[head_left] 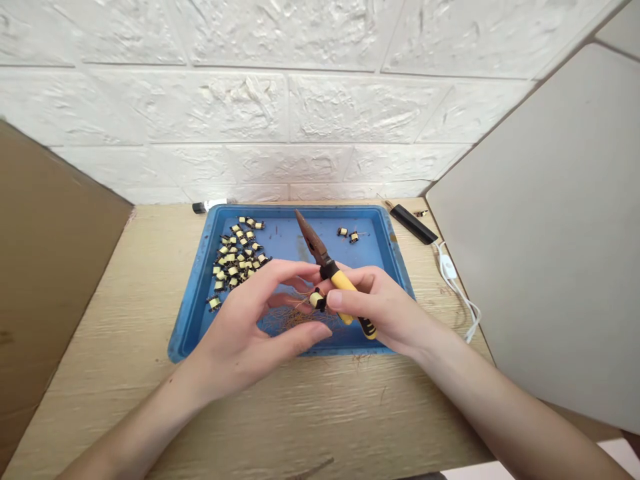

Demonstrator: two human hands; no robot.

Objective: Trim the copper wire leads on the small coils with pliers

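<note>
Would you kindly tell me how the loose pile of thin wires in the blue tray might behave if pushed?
The thin wires look hair-fine, so they are probably light and bendy. Many cross in a tangle, so they would likely drag along together.

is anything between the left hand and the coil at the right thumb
Nothing bulky visibly blocks it: the coil faces the open gap between thumb and fingers of the left hand, where thin wires show. The pliers in the right hand slant above the coil in the picture.
</note>
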